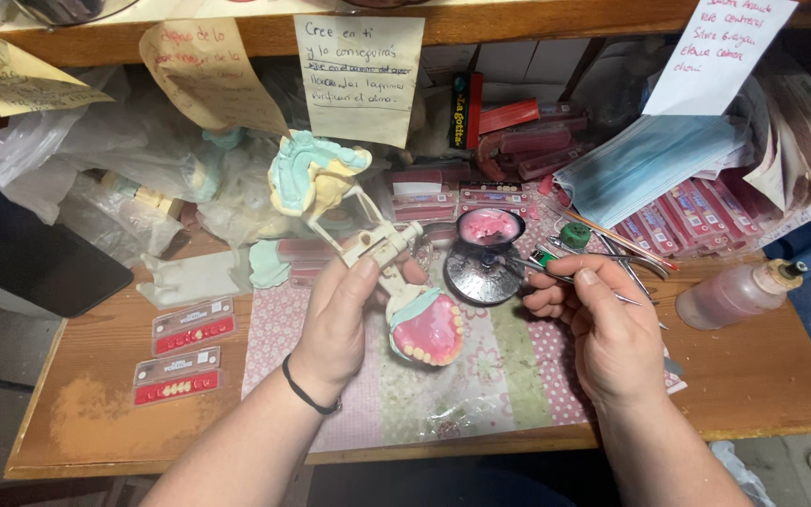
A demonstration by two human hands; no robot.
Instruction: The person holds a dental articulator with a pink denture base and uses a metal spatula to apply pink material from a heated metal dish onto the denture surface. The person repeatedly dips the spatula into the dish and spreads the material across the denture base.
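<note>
Head view. Best done with the articulator (382, 246) braced steady, the pink denture (427, 329) tilted up toward the eyes, and the tool (582, 284) fed in slowly from 3 o'clock, tip kept low over the teeth.

Left hand (335, 324): curled fingers (354, 282) clamped round the articulator's hinge, thumb hidden behind; denture hanging just below at 5 o'clock, over the patterned mat (499, 376).

Right hand (603, 329): fingers pinched tight on the thin metal tool, pen-style, tip pointing to 9 o'clock, near the dish (485, 258) of pink wax. Bottle (734, 293) well apart at 3 o'clock; tooth cards (185, 349) at 9.
</note>
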